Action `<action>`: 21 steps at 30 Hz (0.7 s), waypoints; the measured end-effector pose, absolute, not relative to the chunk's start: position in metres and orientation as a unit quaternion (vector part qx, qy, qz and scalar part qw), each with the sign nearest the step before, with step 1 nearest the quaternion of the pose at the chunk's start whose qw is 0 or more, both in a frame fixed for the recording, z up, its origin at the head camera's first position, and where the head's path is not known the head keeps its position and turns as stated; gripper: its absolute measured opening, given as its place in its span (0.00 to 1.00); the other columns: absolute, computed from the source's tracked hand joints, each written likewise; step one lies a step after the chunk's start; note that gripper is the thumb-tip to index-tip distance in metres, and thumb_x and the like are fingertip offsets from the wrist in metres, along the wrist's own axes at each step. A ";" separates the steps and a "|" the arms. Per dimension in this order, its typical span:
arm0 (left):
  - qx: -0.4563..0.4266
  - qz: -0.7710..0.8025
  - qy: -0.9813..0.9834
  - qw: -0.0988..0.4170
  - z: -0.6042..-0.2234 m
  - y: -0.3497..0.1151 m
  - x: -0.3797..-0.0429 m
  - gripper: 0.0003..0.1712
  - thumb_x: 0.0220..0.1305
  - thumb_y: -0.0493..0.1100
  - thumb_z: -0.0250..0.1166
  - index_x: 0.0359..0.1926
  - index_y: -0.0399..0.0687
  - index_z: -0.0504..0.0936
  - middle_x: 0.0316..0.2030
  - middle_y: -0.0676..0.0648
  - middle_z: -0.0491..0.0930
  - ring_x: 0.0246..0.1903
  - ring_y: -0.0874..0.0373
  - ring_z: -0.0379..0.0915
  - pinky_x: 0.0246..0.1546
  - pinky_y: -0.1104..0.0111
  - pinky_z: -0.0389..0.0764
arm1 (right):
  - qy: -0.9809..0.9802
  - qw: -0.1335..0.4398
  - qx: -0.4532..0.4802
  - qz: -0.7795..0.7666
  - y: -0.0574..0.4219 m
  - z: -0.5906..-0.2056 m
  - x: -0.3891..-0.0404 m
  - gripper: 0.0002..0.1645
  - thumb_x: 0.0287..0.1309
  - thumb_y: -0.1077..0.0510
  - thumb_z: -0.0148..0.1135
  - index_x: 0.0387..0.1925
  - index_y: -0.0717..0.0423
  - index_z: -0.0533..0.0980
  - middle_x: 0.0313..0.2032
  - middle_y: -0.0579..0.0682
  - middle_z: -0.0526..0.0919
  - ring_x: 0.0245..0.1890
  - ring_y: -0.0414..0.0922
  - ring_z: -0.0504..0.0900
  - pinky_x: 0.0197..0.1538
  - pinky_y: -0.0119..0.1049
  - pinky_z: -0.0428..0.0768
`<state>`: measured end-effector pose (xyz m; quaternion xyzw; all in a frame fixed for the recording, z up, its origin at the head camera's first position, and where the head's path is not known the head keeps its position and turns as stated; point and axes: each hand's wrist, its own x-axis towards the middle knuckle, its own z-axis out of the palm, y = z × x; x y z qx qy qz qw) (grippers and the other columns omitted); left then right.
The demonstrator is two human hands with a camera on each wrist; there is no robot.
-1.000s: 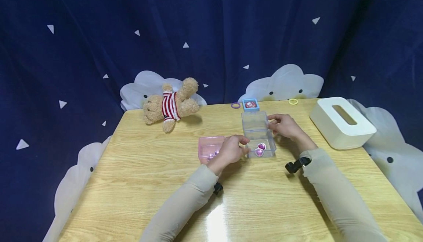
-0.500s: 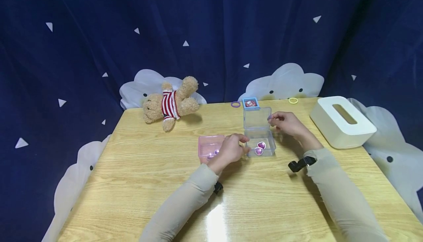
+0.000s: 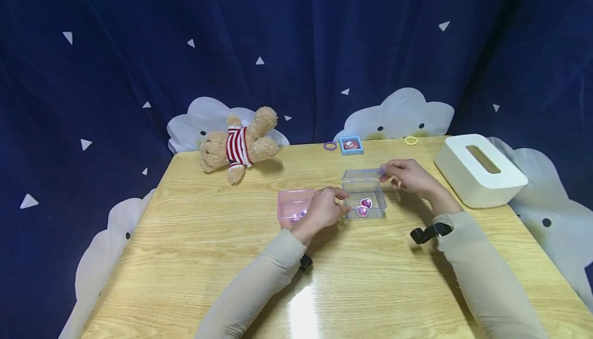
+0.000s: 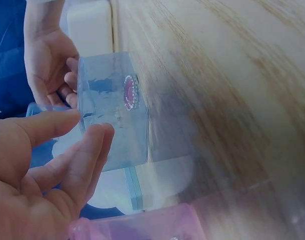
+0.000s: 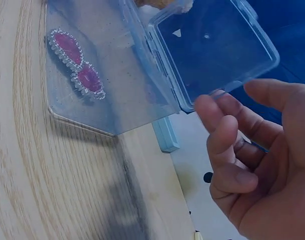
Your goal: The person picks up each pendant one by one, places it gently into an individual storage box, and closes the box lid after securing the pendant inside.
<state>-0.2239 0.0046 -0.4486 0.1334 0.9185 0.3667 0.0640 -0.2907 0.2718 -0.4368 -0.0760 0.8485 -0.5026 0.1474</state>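
A clear bluish plastic box (image 3: 364,200) stands on the table with its hinged lid (image 3: 363,175) raised. Two pink heart-shaped gems (image 5: 66,47) with beaded silver rims lie inside it. My right hand (image 3: 410,177) pinches the lid's right edge between thumb and fingers, also seen in the right wrist view. At the box's left side is my left hand (image 3: 323,208), its thumb and fingers extended and the fingertips at the wall. Beneath and beside that hand sits a pink box (image 3: 296,204) holding similar gems, partly hidden by the hand.
A teddy bear (image 3: 238,146) in a striped shirt lies at the back left. A purple ring (image 3: 330,146), a small blue-framed case (image 3: 351,145) and a yellow ring (image 3: 411,141) line the back edge. To the right stands a white tissue box (image 3: 481,173).
My right hand has swung the clear box's lid up from lying back to a raised angle over the rear edge. The left hand stays in place at the box's side.
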 end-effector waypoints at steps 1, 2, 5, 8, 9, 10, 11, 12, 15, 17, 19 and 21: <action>0.134 0.367 0.918 0.063 -0.448 0.004 -0.224 0.20 0.59 0.43 0.73 0.53 0.49 0.85 0.50 0.48 0.87 0.42 0.56 0.84 0.45 0.71 0.81 | 0.850 0.151 -0.077 -0.498 0.272 -0.436 -0.290 0.26 0.75 0.44 0.49 0.53 0.63 0.77 0.40 0.53 0.86 0.24 0.39 0.75 0.23 0.32 0.69; 0.135 0.366 0.919 0.060 -0.448 0.004 -0.224 0.20 0.59 0.43 0.73 0.53 0.49 0.85 0.49 0.48 0.87 0.45 0.54 0.84 0.46 0.70 0.81 | 0.853 0.155 -0.076 -0.493 0.272 -0.435 -0.289 0.26 0.74 0.43 0.50 0.53 0.62 0.77 0.40 0.53 0.85 0.24 0.40 0.76 0.22 0.32 0.68; 0.137 0.363 0.920 0.054 -0.447 0.004 -0.224 0.19 0.59 0.43 0.73 0.52 0.48 0.86 0.49 0.48 0.87 0.51 0.51 0.82 0.52 0.67 0.81 | 0.862 0.165 -0.077 -0.474 0.272 -0.434 -0.286 0.23 0.72 0.44 0.55 0.51 0.59 0.79 0.39 0.51 0.82 0.25 0.42 0.75 0.22 0.32 0.68; 0.136 0.357 0.923 0.052 -0.447 0.004 -0.224 0.20 0.59 0.43 0.73 0.53 0.48 0.85 0.49 0.48 0.87 0.53 0.51 0.81 0.54 0.65 0.80 | 0.871 0.167 -0.084 -0.453 0.272 -0.434 -0.284 0.19 0.69 0.48 0.60 0.50 0.57 0.80 0.35 0.50 0.79 0.25 0.43 0.75 0.23 0.32 0.70; 0.136 0.355 0.924 0.051 -0.447 0.004 -0.224 0.20 0.59 0.43 0.73 0.53 0.48 0.85 0.49 0.48 0.87 0.54 0.51 0.81 0.55 0.65 0.80 | 0.873 0.166 -0.087 -0.449 0.272 -0.434 -0.283 0.18 0.68 0.48 0.61 0.50 0.57 0.80 0.33 0.51 0.79 0.25 0.44 0.75 0.23 0.32 0.71; 0.135 0.354 0.924 0.050 -0.448 0.004 -0.223 0.20 0.58 0.43 0.74 0.53 0.48 0.85 0.49 0.48 0.87 0.53 0.51 0.81 0.55 0.65 0.80 | 0.875 0.166 -0.090 -0.446 0.272 -0.435 -0.282 0.18 0.67 0.49 0.63 0.50 0.57 0.80 0.32 0.51 0.79 0.25 0.44 0.75 0.24 0.33 0.72; 0.135 0.353 0.925 0.049 -0.448 0.004 -0.223 0.20 0.58 0.43 0.74 0.53 0.48 0.85 0.48 0.48 0.87 0.53 0.50 0.81 0.54 0.65 0.80 | 0.875 0.165 -0.093 -0.445 0.272 -0.435 -0.282 0.18 0.66 0.49 0.63 0.51 0.57 0.80 0.32 0.52 0.79 0.25 0.44 0.75 0.24 0.34 0.74; 0.134 0.352 0.925 0.048 -0.448 0.004 -0.223 0.21 0.58 0.43 0.74 0.53 0.47 0.85 0.48 0.49 0.87 0.53 0.51 0.81 0.54 0.66 0.80 | 0.876 0.164 -0.095 -0.443 0.272 -0.436 -0.281 0.19 0.65 0.49 0.64 0.51 0.56 0.79 0.31 0.53 0.79 0.26 0.45 0.76 0.26 0.35 0.75; 0.130 0.350 0.926 0.045 -0.448 0.005 -0.223 0.22 0.57 0.44 0.74 0.53 0.46 0.84 0.47 0.50 0.88 0.51 0.51 0.82 0.52 0.67 0.80 | 0.878 0.160 -0.099 -0.440 0.272 -0.438 -0.281 0.20 0.65 0.49 0.65 0.52 0.56 0.79 0.33 0.56 0.80 0.28 0.47 0.77 0.30 0.38 0.79; 0.125 0.351 0.927 0.046 -0.448 0.005 -0.223 0.23 0.57 0.44 0.75 0.54 0.46 0.83 0.46 0.50 0.87 0.50 0.52 0.82 0.51 0.68 0.80 | 0.880 0.158 -0.102 -0.437 0.272 -0.440 -0.281 0.20 0.65 0.49 0.64 0.52 0.56 0.79 0.35 0.57 0.81 0.30 0.48 0.78 0.32 0.40 0.81; 0.116 0.355 0.926 0.050 -0.448 0.006 -0.223 0.27 0.56 0.44 0.75 0.57 0.47 0.81 0.46 0.51 0.88 0.49 0.53 0.82 0.52 0.67 0.80 | 0.881 0.156 -0.104 -0.435 0.272 -0.441 -0.281 0.19 0.65 0.49 0.64 0.51 0.56 0.79 0.35 0.58 0.81 0.31 0.49 0.78 0.34 0.42 0.83; 0.110 0.361 0.925 0.053 -0.448 0.006 -0.223 0.32 0.56 0.43 0.76 0.62 0.47 0.78 0.45 0.51 0.88 0.48 0.53 0.82 0.53 0.67 0.80 | 0.882 0.155 -0.107 -0.432 0.273 -0.442 -0.282 0.19 0.65 0.49 0.64 0.51 0.56 0.79 0.35 0.57 0.81 0.32 0.49 0.79 0.36 0.43 0.83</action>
